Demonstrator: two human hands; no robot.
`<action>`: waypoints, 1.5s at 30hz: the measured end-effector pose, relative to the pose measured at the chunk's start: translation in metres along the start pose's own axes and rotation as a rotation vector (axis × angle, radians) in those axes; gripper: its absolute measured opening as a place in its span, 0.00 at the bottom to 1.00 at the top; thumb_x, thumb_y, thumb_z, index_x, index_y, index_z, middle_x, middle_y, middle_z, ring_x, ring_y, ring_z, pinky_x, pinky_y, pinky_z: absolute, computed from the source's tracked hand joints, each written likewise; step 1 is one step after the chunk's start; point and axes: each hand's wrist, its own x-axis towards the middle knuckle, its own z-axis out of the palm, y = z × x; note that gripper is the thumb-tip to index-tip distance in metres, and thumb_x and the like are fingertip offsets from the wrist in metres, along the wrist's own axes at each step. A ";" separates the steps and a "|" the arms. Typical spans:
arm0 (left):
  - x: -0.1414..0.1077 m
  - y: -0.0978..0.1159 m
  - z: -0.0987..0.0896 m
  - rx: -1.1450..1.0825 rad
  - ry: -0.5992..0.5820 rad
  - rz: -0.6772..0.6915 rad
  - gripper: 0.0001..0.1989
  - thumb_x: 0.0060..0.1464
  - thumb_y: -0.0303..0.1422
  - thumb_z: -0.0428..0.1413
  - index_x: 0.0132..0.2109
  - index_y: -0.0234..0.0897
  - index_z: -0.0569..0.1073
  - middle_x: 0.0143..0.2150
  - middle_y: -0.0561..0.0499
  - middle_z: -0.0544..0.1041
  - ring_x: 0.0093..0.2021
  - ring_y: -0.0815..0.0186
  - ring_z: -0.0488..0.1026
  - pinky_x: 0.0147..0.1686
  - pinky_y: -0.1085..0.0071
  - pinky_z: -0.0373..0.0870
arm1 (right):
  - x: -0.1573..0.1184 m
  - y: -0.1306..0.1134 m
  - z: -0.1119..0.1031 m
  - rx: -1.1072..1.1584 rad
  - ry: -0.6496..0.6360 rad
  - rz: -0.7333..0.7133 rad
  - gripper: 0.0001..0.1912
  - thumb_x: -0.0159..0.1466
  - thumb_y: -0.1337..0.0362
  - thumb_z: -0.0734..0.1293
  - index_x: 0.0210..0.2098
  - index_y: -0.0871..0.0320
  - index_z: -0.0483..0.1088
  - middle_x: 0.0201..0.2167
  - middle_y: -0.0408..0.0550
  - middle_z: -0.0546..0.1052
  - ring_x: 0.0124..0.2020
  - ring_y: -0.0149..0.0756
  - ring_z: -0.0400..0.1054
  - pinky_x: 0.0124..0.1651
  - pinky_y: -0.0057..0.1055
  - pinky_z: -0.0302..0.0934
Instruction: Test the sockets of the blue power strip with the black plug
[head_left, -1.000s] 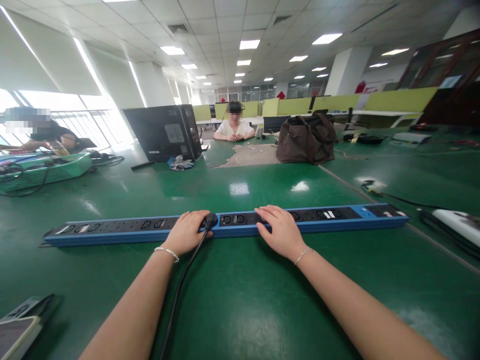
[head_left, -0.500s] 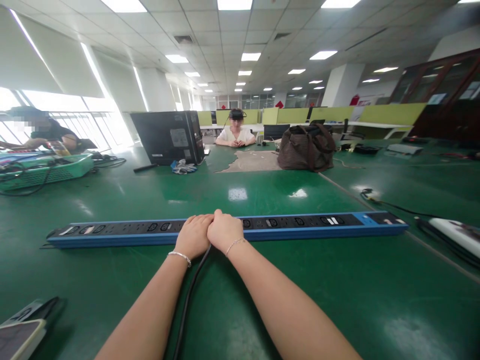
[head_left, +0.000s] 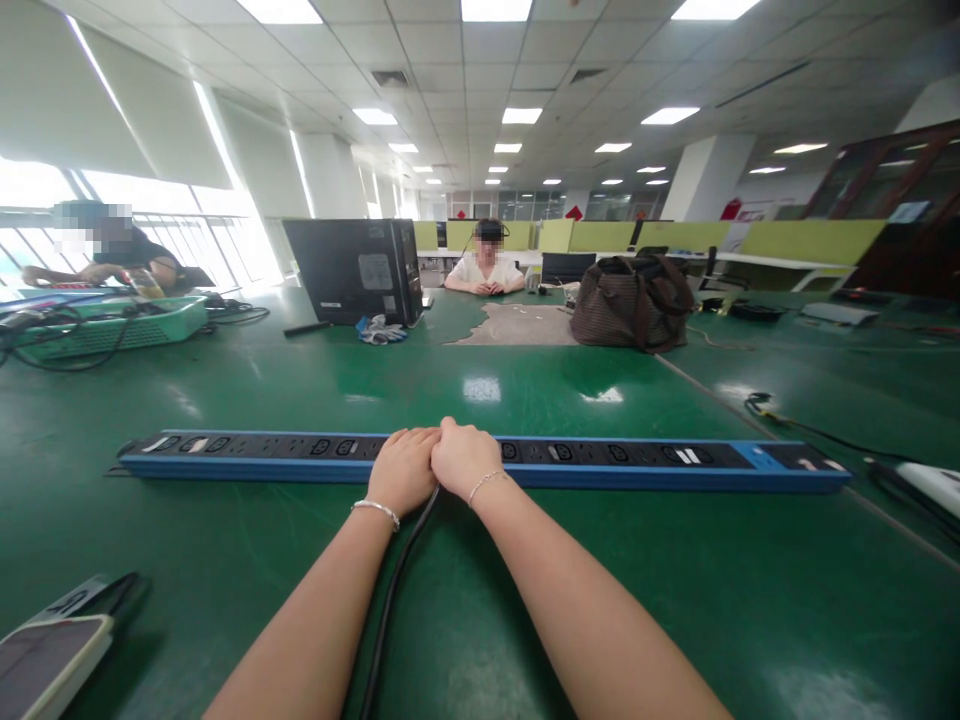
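Observation:
A long blue and black power strip point(head_left: 660, 456) lies across the green table, its row of sockets facing up. My left hand point(head_left: 405, 468) rests over the middle of the strip, its fingers curled over the far edge. Pressed against it, my right hand point(head_left: 463, 458) is closed around the end of a black power cord point(head_left: 395, 590). The cord comes out under that hand and runs down between my forearms. Any plug on its end is hidden by my fingers, and so are the sockets beneath them.
A phone-like device point(head_left: 52, 655) lies at the lower left. Farther back are a green basket point(head_left: 142, 328) of cables, a black computer case point(head_left: 352, 272), gloves point(head_left: 381, 330) and a brown bag point(head_left: 630, 300). A white power strip point(head_left: 934, 490) sits at right. Two people sit across the table.
The view has shifted slightly, so everything appears a little farther right. Both hands keep the same hold on the power strip and cord.

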 end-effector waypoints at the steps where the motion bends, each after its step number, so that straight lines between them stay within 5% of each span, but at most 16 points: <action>1: 0.000 0.000 0.000 -0.003 0.004 -0.003 0.19 0.51 0.30 0.46 0.50 0.40 0.70 0.50 0.47 0.73 0.50 0.60 0.68 0.54 0.62 0.57 | 0.000 0.000 0.000 0.004 0.004 -0.001 0.13 0.58 0.66 0.54 0.39 0.59 0.66 0.33 0.57 0.76 0.36 0.43 0.72 0.36 0.35 0.61; 20: -0.002 -0.003 0.001 0.014 -0.005 0.069 0.20 0.51 0.31 0.48 0.52 0.41 0.68 0.52 0.49 0.71 0.52 0.61 0.66 0.54 0.63 0.57 | -0.011 0.000 -0.001 0.109 0.063 0.093 0.13 0.55 0.67 0.57 0.39 0.62 0.65 0.35 0.58 0.76 0.39 0.45 0.71 0.42 0.38 0.60; 29: 0.000 -0.001 0.004 0.068 0.006 0.025 0.20 0.50 0.40 0.51 0.50 0.38 0.68 0.50 0.45 0.72 0.51 0.58 0.66 0.54 0.62 0.57 | 0.000 0.015 -0.012 0.338 0.133 0.088 0.18 0.53 0.62 0.60 0.44 0.56 0.68 0.40 0.50 0.76 0.43 0.39 0.69 0.42 0.29 0.60; 34: 0.000 -0.001 0.002 0.024 0.007 0.037 0.27 0.48 0.50 0.51 0.53 0.42 0.66 0.50 0.48 0.72 0.51 0.58 0.66 0.52 0.60 0.57 | -0.002 0.050 -0.037 0.283 0.211 0.112 0.17 0.57 0.60 0.58 0.44 0.54 0.69 0.41 0.47 0.76 0.41 0.37 0.69 0.42 0.29 0.60; 40: 0.001 -0.001 0.002 0.005 -0.016 -0.007 0.28 0.48 0.53 0.50 0.53 0.44 0.66 0.51 0.48 0.71 0.51 0.58 0.65 0.53 0.60 0.55 | -0.023 0.122 -0.059 0.214 0.084 0.086 0.16 0.57 0.62 0.58 0.42 0.56 0.72 0.37 0.46 0.77 0.38 0.35 0.69 0.40 0.27 0.60; 45: 0.001 -0.002 0.003 0.001 -0.008 0.000 0.28 0.48 0.53 0.49 0.53 0.44 0.67 0.51 0.49 0.72 0.51 0.57 0.66 0.52 0.60 0.56 | -0.033 0.134 -0.059 0.207 0.030 0.052 0.18 0.57 0.63 0.58 0.45 0.58 0.70 0.33 0.45 0.77 0.33 0.33 0.69 0.37 0.26 0.59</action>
